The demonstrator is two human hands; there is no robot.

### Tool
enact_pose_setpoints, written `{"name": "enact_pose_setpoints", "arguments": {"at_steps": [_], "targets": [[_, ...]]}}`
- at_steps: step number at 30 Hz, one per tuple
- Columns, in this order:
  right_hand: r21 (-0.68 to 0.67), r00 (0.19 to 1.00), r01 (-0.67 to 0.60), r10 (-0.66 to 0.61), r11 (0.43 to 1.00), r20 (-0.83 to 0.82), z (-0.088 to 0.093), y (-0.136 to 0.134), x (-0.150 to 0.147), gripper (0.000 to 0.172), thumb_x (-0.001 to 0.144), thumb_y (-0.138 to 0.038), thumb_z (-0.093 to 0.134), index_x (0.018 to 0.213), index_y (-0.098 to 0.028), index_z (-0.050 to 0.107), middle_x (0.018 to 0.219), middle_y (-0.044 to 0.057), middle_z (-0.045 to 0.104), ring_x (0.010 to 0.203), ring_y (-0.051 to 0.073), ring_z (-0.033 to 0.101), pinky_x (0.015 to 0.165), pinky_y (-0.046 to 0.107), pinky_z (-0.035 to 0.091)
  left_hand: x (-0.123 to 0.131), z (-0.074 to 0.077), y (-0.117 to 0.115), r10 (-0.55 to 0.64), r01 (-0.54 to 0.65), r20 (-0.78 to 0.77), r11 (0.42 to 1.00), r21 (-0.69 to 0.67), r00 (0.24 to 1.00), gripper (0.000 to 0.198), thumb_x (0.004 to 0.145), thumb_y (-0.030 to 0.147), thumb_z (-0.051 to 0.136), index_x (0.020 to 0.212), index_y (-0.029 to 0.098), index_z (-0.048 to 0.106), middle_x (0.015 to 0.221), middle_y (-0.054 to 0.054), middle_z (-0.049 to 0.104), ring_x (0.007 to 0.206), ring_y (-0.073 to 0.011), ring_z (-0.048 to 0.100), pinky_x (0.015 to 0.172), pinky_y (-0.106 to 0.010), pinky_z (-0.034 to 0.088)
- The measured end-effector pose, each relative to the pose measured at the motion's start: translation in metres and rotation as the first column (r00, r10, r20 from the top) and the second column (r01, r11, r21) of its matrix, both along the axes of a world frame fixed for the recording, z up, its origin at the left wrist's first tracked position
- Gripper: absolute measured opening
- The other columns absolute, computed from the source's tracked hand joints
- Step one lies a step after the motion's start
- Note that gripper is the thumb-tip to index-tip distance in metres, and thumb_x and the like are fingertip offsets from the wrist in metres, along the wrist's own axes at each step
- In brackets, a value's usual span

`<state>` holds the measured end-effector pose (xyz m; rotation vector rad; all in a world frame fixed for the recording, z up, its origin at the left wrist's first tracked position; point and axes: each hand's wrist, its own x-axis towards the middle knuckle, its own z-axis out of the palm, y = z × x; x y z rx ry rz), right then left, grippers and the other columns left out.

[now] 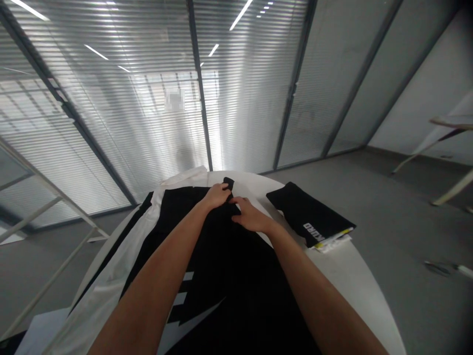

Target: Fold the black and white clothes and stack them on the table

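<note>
A black garment (236, 276) with white printed shapes lies spread over the table; its exact kind I cannot make out. At its far end my left hand (218, 195) is closed, pinching the edge of the cloth, and a short black flap (229, 183) sticks up past the fingers. Just to the right, my right hand (252, 215) touches the same edge, thumb and fingers apart. Some white cloth (114, 281) runs along the garment's left side, with more black cloth beyond it.
A folded black cloth item (310, 212) with white lettering lies at the right of the round white table (354, 281), white and yellow layers showing at its edge. A pale metal frame (55, 192) stands on the left. Glass partitions with blinds (244, 98) rise behind.
</note>
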<state>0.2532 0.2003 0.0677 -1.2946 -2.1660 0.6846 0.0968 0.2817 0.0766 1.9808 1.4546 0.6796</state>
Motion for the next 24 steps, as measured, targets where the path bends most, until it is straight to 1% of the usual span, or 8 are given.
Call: {"name": "enact_pose_setpoints", "arguments": {"at_steps": [3,6,8,11,17,21,23,24], "targets": [[-0.105,0.970,0.192,-0.172,0.976,0.174,0.004,-0.009,-0.002,0.046,0.076,-0.018,0.055,0.120,-0.011,0.046,0.116,0.016,0.057,0.105,0.025,0.057,0.086,0.034,0.043,-0.006,0.000,-0.010,0.067,-0.063,0.072,0.997,-0.053,0.995,0.054,0.083,0.022,0.049,0.137,0.011,0.048,0.090,-0.010,0.070,0.061,-0.0132,0.062,0.053,-0.023,0.047],[-0.159,0.956,0.217,-0.177,0.963,0.232,0.010,-0.019,-0.012,0.032,0.081,-0.022,0.052,0.112,-0.013,0.049,0.099,0.012,0.064,0.089,0.024,0.062,0.075,0.032,0.043,-0.016,0.003,-0.020,0.136,-0.111,0.194,0.984,-0.136,0.972,0.065,0.081,0.018,0.050,0.145,0.013,0.038,0.090,-0.009,0.069,0.060,-0.0127,0.063,0.051,-0.022,0.049],[-0.154,0.974,0.152,-0.122,0.976,0.193,0.014,-0.025,-0.023,0.026,0.082,-0.021,0.053,0.107,-0.015,0.052,0.096,0.010,0.065,0.086,0.023,0.062,0.074,0.030,0.042,-0.028,0.006,-0.025,0.164,-0.133,0.250,0.982,-0.137,0.954,0.066,0.080,0.016,0.051,0.145,0.014,0.038,0.086,-0.008,0.068,0.057,-0.0112,0.061,0.050,-0.022,0.050],[-0.104,0.992,0.056,-0.044,0.993,0.115,0.020,-0.030,-0.047,0.028,0.081,-0.016,0.053,0.108,-0.016,0.055,0.101,0.009,0.065,0.089,0.021,0.061,0.076,0.029,0.042,-0.053,0.012,-0.028,0.176,-0.163,0.288,0.984,-0.068,0.942,0.065,0.079,0.016,0.051,0.143,0.016,0.043,0.079,-0.005,0.067,0.052,-0.0088,0.055,0.049,-0.021,0.050],[-0.078,0.994,-0.068,0.061,0.995,-0.096,0.029,-0.029,-0.113,0.039,0.081,-0.014,0.057,0.120,-0.015,0.058,0.116,0.010,0.064,0.103,0.021,0.060,0.091,0.033,0.044,-0.131,0.021,-0.026,0.312,-0.333,0.234,0.941,0.055,0.921,0.061,0.079,0.018,0.050,0.140,0.019,0.048,0.066,0.000,0.065,0.044,-0.0075,0.050,0.048,-0.019,0.045],[-0.135,0.959,-0.233,0.205,0.963,-0.194,0.020,-0.040,-0.147,0.049,0.081,-0.016,0.059,0.130,-0.015,0.055,0.120,0.011,0.064,0.106,0.020,0.061,0.095,0.033,0.045,-0.190,0.006,-0.019,0.402,-0.417,0.158,0.906,0.078,0.902,0.062,0.079,0.017,0.049,0.140,0.018,0.048,0.068,0.000,0.066,0.043,-0.0075,0.049,0.047,-0.019,0.043],[-0.219,0.929,-0.352,0.313,0.910,-0.195,0.016,-0.049,-0.154,0.050,0.083,-0.021,0.061,0.132,-0.014,0.055,0.121,0.011,0.064,0.104,0.020,0.062,0.090,0.032,0.048,-0.214,-0.009,-0.016,0.433,-0.436,0.056,0.897,0.075,0.900,0.061,0.079,0.015,0.048,0.141,0.015,0.047,0.074,-0.003,0.070,0.046,-0.0091,0.052,0.049,-0.021,0.044],[-0.284,0.905,-0.420,0.375,0.862,-0.199,0.015,-0.055,-0.155,0.051,0.084,-0.025,0.061,0.134,-0.015,0.054,0.121,0.011,0.064,0.102,0.020,0.063,0.085,0.030,0.051,-0.223,-0.016,-0.016,0.438,-0.436,-0.015,0.897,0.068,0.899,0.061,0.080,0.015,0.047,0.141,0.013,0.046,0.078,-0.005,0.071,0.049,-0.0105,0.055,0.051,-0.022,0.046]]}}
